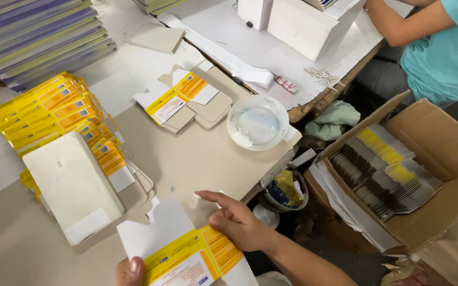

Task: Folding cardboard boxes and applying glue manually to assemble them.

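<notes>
A flat, unfolded carton blank [178, 249], white with a yellow and orange printed panel, lies at the near edge of the tan work surface [208, 159]. My left hand [130, 271] pinches its lower left edge, thumb on top. My right hand [237, 220] rests on its right side, fingers spread over the upper right corner. A fanned stack of the same yellow blanks [54, 114] lies to the left, with a white board [72, 185] on top of it. Another printed blank [178, 98] lies on plain grey blanks farther back.
A round white dish of paste [258, 123] sits near the table's right edge. An open cardboard box [436, 153] on the floor holds several folded cartons. Another person in a teal shirt [446, 47] sits at the top right. Stacked purple-yellow sheets [38, 37] are top left.
</notes>
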